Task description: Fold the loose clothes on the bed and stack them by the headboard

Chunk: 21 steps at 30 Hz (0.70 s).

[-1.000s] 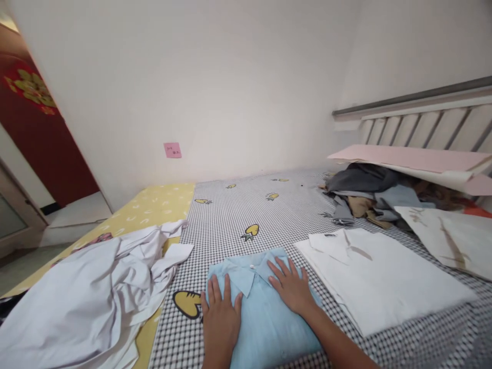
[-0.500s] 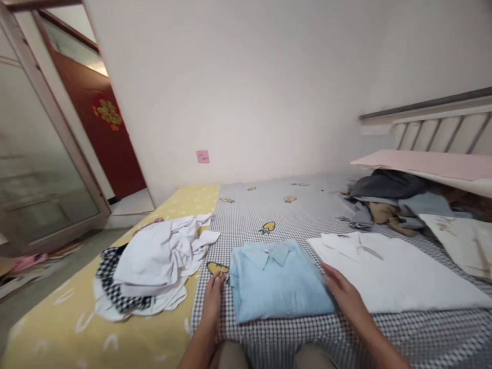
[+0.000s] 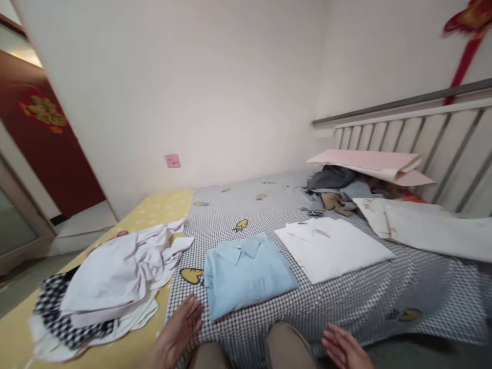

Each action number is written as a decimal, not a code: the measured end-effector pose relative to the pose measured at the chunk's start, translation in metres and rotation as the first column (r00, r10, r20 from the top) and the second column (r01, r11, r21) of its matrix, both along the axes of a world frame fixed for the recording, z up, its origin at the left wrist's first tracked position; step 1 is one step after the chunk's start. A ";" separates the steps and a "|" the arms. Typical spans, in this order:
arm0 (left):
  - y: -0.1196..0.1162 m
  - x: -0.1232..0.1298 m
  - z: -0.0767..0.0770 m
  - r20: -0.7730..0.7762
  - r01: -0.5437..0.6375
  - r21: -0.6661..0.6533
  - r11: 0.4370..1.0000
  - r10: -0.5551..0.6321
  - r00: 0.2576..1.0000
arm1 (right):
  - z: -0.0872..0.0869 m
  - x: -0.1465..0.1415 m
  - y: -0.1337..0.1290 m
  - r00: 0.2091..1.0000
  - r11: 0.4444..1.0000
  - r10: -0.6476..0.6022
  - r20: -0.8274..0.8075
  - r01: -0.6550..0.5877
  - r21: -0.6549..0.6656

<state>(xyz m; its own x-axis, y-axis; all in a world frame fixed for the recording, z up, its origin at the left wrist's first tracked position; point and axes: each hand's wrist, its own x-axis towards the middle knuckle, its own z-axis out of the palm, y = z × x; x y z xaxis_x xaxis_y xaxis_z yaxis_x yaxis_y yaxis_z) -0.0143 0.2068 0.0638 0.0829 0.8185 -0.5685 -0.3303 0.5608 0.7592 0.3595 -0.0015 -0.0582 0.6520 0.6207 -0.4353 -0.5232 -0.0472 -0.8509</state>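
A light blue collared shirt [image 3: 249, 274], folded into a rectangle, lies collar up on the checked sheet [image 3: 219, 218]. Just off its lower left corner is my left hand [image 3: 184, 328], empty, fingers loosely extended. My right hand [image 3: 344, 346] hovers low at the bed's front edge, its fingers apart and nothing in them. To the right of the blue shirt lies a folded white collared shirt [image 3: 338, 248]. A loose heap of clothes, with a white garment [image 3: 119, 277] on top and a black-and-white checked one [image 3: 57, 310] beneath, rests at the left.
Behind the white shirt sits a pile of dark and tan clothes [image 3: 332, 187] under a pink sheet of board [image 3: 365, 159]. An off-white folded cloth [image 3: 426, 225] lies at the right, near the bed's slatted rail [image 3: 407, 138]. A yellow cover [image 3: 169, 205] borders the left side.
Both hands have drawn back from the blue shirt's sides toward my body. The view has turned to the right, so the rail and a red hanging ornament show more.
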 end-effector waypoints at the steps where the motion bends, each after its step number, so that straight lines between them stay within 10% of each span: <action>1: 0.007 0.001 0.002 0.013 0.012 -0.021 1.000 -0.012 1.000 | 0.016 -0.001 0.009 0.996 1.000 -0.002 0.094 0.001 0.020; 4: 0.027 0.007 0.007 0.033 0.050 -0.054 0.997 -0.049 0.998 | 0.063 0.001 0.050 0.903 0.997 0.050 0.426 -0.070 0.030; 8: 0.040 0.024 0.014 -0.098 0.160 0.028 0.987 -0.156 0.983 | 0.094 0.007 0.118 0.567 0.957 0.288 0.772 -0.187 -0.220; 13: 0.055 0.047 0.016 -0.453 0.412 0.129 0.902 -0.316 0.834 | 0.094 0.010 0.181 0.445 0.861 0.488 0.751 -0.102 -0.498; 21: 0.091 0.083 -0.005 -0.812 0.487 0.174 0.856 -0.155 0.562 | 0.104 0.003 0.213 0.247 0.718 0.681 0.689 -0.044 -0.694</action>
